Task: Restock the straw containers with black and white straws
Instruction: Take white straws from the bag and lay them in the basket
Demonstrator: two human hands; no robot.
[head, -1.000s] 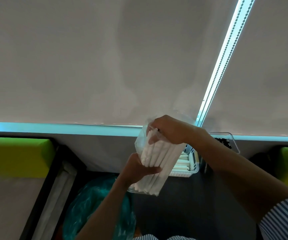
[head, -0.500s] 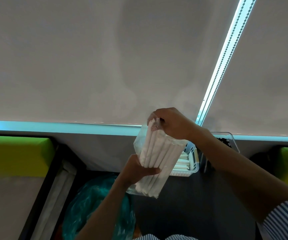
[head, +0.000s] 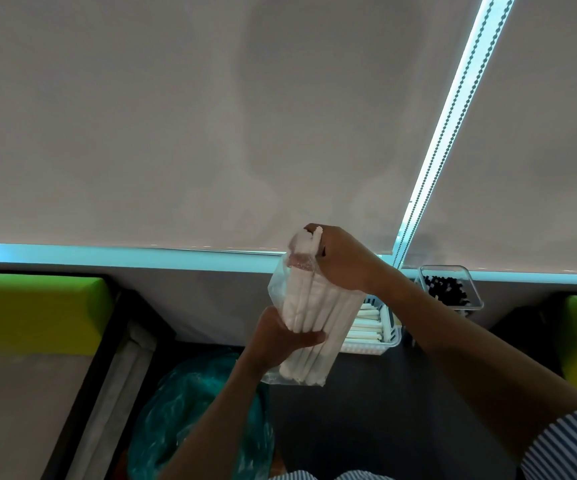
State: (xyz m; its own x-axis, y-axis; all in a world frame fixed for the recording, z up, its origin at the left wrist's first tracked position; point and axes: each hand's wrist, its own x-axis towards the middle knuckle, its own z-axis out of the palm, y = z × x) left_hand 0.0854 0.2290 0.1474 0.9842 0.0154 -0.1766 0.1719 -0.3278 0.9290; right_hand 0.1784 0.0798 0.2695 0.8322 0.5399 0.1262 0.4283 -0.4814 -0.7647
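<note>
A dark counter (head: 401,393) fills the lower middle, pale roller blinds (head: 176,116) above. At centre my left hand (head: 280,337) grips a clear bag of white straws (head: 314,323); my right hand (head: 345,261) pinches its top. I see no readable writing. A white basket (head: 389,336) and a clear tub of black straws (head: 448,289) sit right.

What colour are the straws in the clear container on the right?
Black straws, seen in the head view.

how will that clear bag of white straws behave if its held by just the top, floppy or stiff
Probably stiff lengthwise: the bag of white straws holds packed straight straws. The film looks thin and slick, so the straws may slide out of the open top, where the right hand pinches a few. It likely weighs little; the left hand steadies it by one grip.
</note>
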